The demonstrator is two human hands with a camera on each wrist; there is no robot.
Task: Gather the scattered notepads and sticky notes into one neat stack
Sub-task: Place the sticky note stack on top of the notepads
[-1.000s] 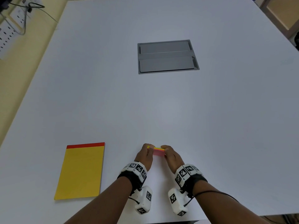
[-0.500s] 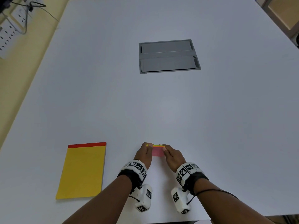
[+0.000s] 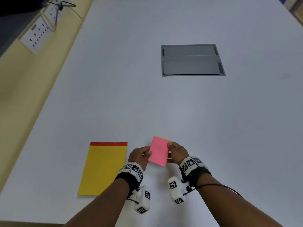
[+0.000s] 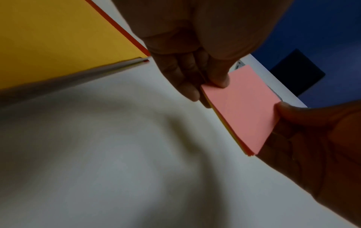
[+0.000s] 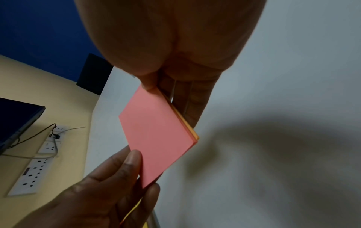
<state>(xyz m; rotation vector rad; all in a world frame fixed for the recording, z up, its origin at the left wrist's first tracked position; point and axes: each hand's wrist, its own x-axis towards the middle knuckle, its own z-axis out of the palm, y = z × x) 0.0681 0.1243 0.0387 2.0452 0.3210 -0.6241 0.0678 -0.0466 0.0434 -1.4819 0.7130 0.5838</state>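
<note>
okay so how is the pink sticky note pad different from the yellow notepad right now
The pink sticky note pad is held off the table, tilted, pinched between the left hand and right hand; the yellow notepad lies flat and untouched. The sticky note pad is far smaller. The notepad has a red top strip; the sticky pad shows yellow-orange layers underneath. Both are rectangular paper pads.

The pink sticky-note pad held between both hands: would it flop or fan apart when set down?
The pink sticky-note pad probably stays flat: it spans left hand to right hand without sagging. Its layered yellow-orange edge looks aligned, so fanning seems unlikely. Likely light, since fingers pinch only its edges.
</note>
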